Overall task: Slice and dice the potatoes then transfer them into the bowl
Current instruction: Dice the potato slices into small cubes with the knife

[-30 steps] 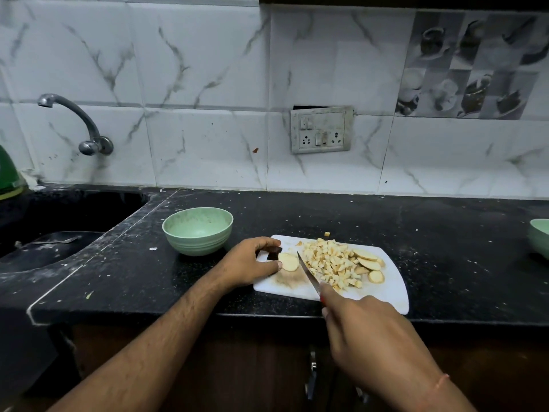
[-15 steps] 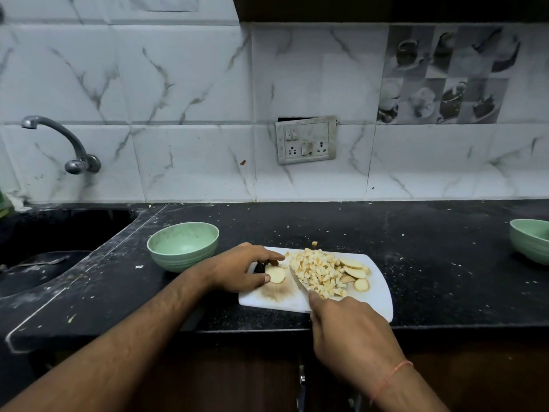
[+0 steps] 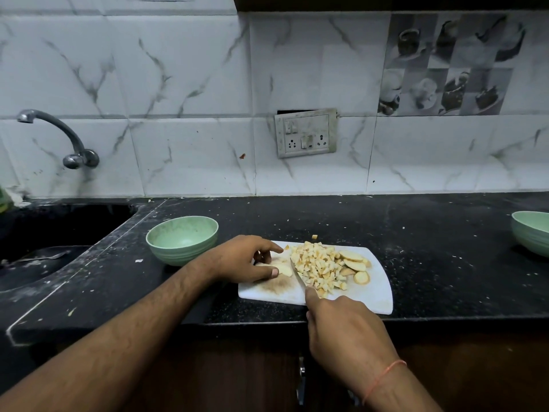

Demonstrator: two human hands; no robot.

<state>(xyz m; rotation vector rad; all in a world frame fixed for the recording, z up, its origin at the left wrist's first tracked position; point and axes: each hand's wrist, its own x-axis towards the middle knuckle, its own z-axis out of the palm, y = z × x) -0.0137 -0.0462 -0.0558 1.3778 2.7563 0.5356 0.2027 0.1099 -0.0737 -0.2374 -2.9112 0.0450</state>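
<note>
A white cutting board is laid on the black bench, close to its front edge. A potato slice is held flat on the left part of the board by the left hand; its fingers are curled over the slice, and the thumb is pressed against the slice's near side. A knife is gripped by the right hand, with the index finger laid along the back of the blade; the handle is hidden under the curled fingers. The blade is set just to the right of the held slice, between it and a heap of diced potato in the middle of the board. A few uncut slices are seen at the right of the heap. A green bowl is stood on the bench just left of the board, and a second green bowl is seen well apart at the right edge
</note>
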